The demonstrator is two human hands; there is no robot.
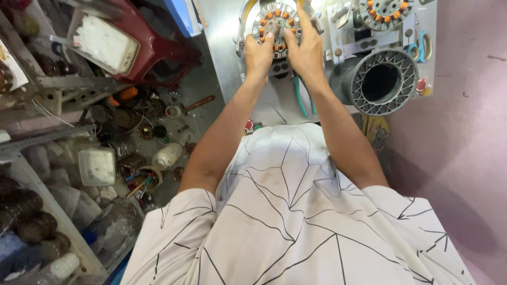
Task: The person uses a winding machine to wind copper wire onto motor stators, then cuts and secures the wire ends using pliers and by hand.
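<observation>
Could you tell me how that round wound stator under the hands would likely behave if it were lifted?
The stator looks like stacked metal with copper coils, so probably rigid and heavy for its size. Its round rim might roll if set on edge. The left hand and right hand both rest on it; the exposed windings seem easily damaged.

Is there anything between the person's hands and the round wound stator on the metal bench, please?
Nothing visible: the left hand and right hand both rest directly on the stator, fingers pressed to its copper windings.
</observation>
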